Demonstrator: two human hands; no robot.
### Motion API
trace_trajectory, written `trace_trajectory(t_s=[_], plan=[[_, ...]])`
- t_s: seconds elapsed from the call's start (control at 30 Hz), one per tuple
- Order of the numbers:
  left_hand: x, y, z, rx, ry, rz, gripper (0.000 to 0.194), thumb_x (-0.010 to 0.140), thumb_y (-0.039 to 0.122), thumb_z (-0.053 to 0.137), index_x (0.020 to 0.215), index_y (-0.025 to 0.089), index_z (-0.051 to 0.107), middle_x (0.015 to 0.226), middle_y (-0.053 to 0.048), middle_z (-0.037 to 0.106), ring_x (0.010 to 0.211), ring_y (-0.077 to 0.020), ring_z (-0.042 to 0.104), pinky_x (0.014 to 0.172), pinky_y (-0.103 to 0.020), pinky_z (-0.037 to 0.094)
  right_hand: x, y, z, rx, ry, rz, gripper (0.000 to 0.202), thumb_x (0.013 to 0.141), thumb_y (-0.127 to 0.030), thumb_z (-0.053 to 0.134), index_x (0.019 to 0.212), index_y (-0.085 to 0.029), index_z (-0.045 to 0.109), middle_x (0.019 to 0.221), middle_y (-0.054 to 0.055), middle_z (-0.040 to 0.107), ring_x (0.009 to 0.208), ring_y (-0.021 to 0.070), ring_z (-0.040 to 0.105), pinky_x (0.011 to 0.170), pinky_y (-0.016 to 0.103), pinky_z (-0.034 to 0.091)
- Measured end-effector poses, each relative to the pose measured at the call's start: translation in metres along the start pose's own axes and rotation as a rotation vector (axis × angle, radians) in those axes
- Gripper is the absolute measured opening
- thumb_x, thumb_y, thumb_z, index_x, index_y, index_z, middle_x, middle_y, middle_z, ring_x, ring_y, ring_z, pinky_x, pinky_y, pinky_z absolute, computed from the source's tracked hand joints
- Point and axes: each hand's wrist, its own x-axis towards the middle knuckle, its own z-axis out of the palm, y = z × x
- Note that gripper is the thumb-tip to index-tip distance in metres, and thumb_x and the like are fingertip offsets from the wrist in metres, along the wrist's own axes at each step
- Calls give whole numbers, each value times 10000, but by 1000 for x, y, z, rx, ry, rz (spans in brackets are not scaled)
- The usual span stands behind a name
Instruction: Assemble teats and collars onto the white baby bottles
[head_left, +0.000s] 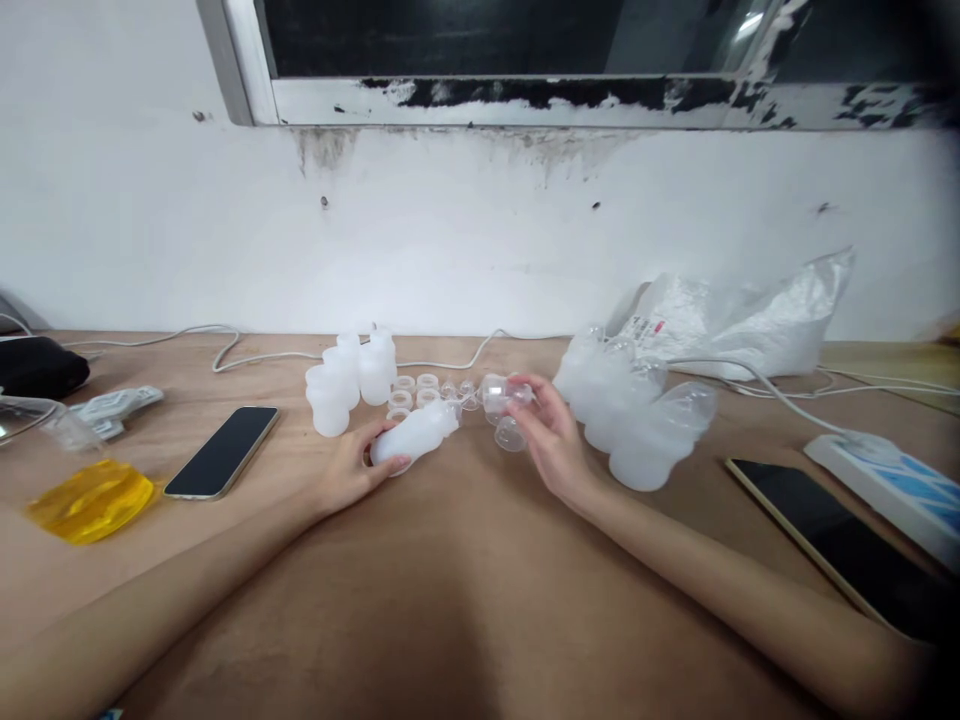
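My left hand point(364, 465) is closed round the base of a frosted white baby bottle point(412, 438). The bottle is tipped toward the right, and a clear teat seems to sit at its neck. My right hand point(551, 430) pinches a clear domed cap point(495, 394), a little apart from the bottle's tip. Just below that cap, another clear cap point(510, 434) lies on the table. Behind the held bottle are several translucent rings point(403, 398) and a few clear teats point(450, 389).
Several open frosted bottles point(330, 400) stand at the back left; several capped ones point(637, 450) stand right of my right hand. Phones point(223, 452) point(832, 540), a power strip point(892, 490), a white plastic bag point(742, 320), a container of yellow liquid point(94, 500) and cables surround the work area.
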Motion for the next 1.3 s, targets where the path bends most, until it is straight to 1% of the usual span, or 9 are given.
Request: trace_trajectory(t_s=[0.13, 0.4, 0.6, 0.7, 0.8, 1.0, 1.07, 1.2, 1.3], plan=[[0, -2, 1, -2, -7, -4, 485, 729, 433, 530, 1117, 145, 479, 1117, -94, 550, 968, -236, 534, 773, -338, 460, -6, 5, 6, 167, 52, 40, 201, 772, -311, 497, 957, -258, 441, 997, 25, 469, 870, 157, 504, 765, 310, 446], [-1, 4, -2, 18, 9, 15, 438, 715, 430, 547, 1061, 166, 502, 1054, -69, 579, 928, -230, 546, 767, -331, 452, -6, -5, 4, 173, -7, -3, 291, 750, -320, 539, 1011, -262, 424, 1072, 44, 471, 1008, 173, 482, 858, 338, 422], [0, 9, -7, -24, 29, 55, 419, 683, 433, 578, 1005, 173, 516, 995, -45, 589, 881, -213, 550, 746, -300, 447, -7, -13, 2, 186, -169, 72, 354, 741, -344, 553, 1057, -235, 436, 1137, 73, 488, 975, 183, 517, 820, 348, 450], [-1, 9, -8, -41, 45, 74, 414, 692, 439, 563, 1000, 169, 505, 988, -42, 577, 859, -200, 544, 719, -281, 446, -7, -10, 2, 191, -275, 87, 399, 743, -326, 559, 1107, -236, 422, 1141, 69, 497, 954, 174, 535, 853, 359, 438], [-1, 7, -8, 2, 2, 76, 395, 703, 437, 547, 995, 175, 501, 936, -26, 573, 808, -181, 540, 689, -264, 444, -7, -5, 2, 114, -342, 68, 372, 763, -322, 537, 1112, -241, 436, 1137, 60, 496, 955, 172, 534, 856, 359, 439], [-1, 3, -9, 66, -31, 74, 372, 716, 445, 506, 972, 176, 500, 834, -6, 566, 724, -162, 528, 623, -248, 434, -8, 0, -3, -272, -443, -64, 369, 838, -347, 413, 1190, -249, 364, 928, 51, 550, 721, 163, 549, 695, 373, 481], [-1, 2, -9, 74, -41, 80, 373, 713, 450, 505, 964, 174, 503, 828, -9, 563, 720, -164, 525, 620, -250, 433, -8, 1, -3, -317, -464, -111, 347, 850, -339, 387, 1182, -244, 349, 974, 62, 545, 742, 169, 545, 696, 369, 476], [-1, 5, -9, 92, -72, 93, 370, 714, 447, 500, 962, 173, 512, 810, -6, 568, 702, -162, 528, 615, -249, 431, -9, 3, -3, -363, -483, -205, 317, 860, -304, 365, 1164, -230, 313, 1050, 81, 518, 887, 198, 525, 771, 380, 446], [-1, 10, -10, 100, -109, 108, 361, 713, 431, 501, 957, 165, 509, 806, -7, 571, 697, -163, 527, 606, -246, 428, -9, 3, -4, -395, -529, -235, 322, 863, -296, 353, 1167, -218, 281, 1022, 91, 526, 872, 200, 532, 754, 374, 450]])
